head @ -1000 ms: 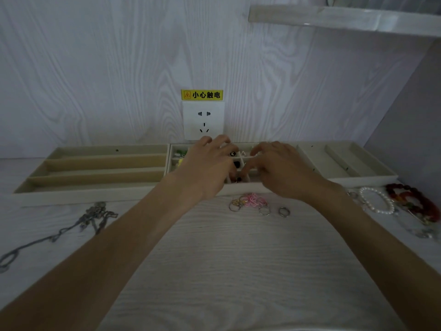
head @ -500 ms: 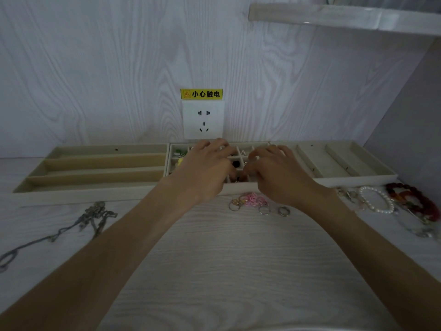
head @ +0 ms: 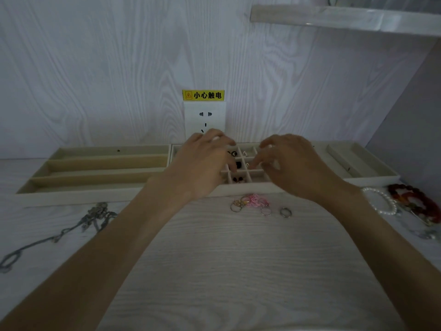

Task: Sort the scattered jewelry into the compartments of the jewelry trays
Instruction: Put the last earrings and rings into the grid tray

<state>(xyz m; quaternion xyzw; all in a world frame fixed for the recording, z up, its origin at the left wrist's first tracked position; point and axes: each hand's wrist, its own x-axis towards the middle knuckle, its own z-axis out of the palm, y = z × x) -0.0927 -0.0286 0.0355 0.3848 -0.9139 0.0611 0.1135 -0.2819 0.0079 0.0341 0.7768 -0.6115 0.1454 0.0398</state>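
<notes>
While both hands hover over the small square cells of the middle gridded tray [head: 238, 187], most of the loose jewelry lies on the white tabletop [head: 214, 271] in front of the trays. The left hand [head: 202, 168] has its fingers curled downward over the grid, and the right hand [head: 291, 163] reaches in with fingertips bent toward a central cell; whether either pinches a small piece I cannot tell, since the fingers hide what lies beneath.

Just in front of the tray sits a cluster of rings [head: 265, 210] tangled with a pink loop piece [head: 254, 200]. These look light, hard and slippery, so each is probably best pinched across its band. A silver chain necklace [head: 95, 216] trails off to the left; limp and prone to snagging, it likely wants lifting near its bunched middle. At the right, a pearl bracelet [head: 381, 201] and a red bead bracelet [head: 415, 201] lie just beside each other, likely flexible strings to hook with a finger. The long-slot tray [head: 95, 163] at the left appears to suit the chain.
</notes>
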